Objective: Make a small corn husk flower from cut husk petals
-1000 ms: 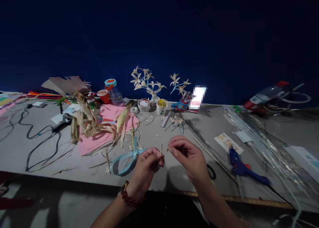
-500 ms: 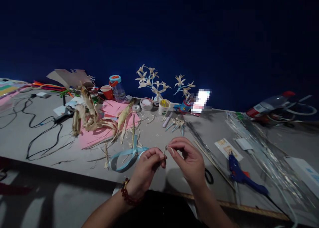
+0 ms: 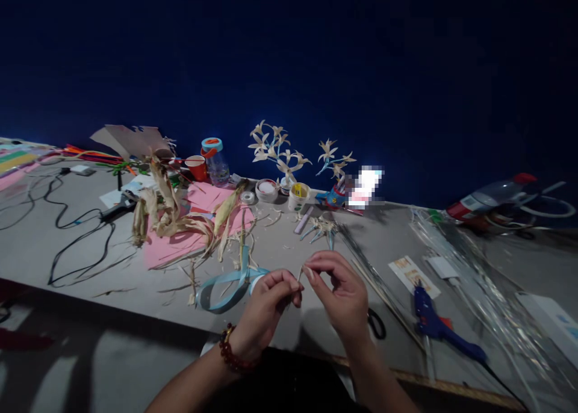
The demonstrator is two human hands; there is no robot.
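Note:
Near the table's front edge, my left hand (image 3: 273, 298) pinches the lower end of a thin pale strip (image 3: 300, 273). My right hand (image 3: 339, 289) is closed at its upper end, thumb against the fingers. The strip is small, and much of it is hidden by the fingers. Just left of my left hand lies a loop of light blue ribbon (image 3: 220, 278). Beyond my hands rests a cluster of pale pieces with blue stems (image 3: 321, 227). The black handle (image 3: 376, 324) of a tool shows beside my right wrist.
Dried husks (image 3: 168, 211) lie on pink paper (image 3: 167, 253) at the left, near black cables (image 3: 53, 244). Husk flowers (image 3: 275, 145), a white cup (image 3: 298, 196) and a clear jar (image 3: 215, 163) stand behind. At the right are a blue glue gun (image 3: 433, 319), wires and a bottle (image 3: 490, 197).
Both hands keep nearly the same pose around the strip, with my right hand shifted very slightly left. The view has moved a little.

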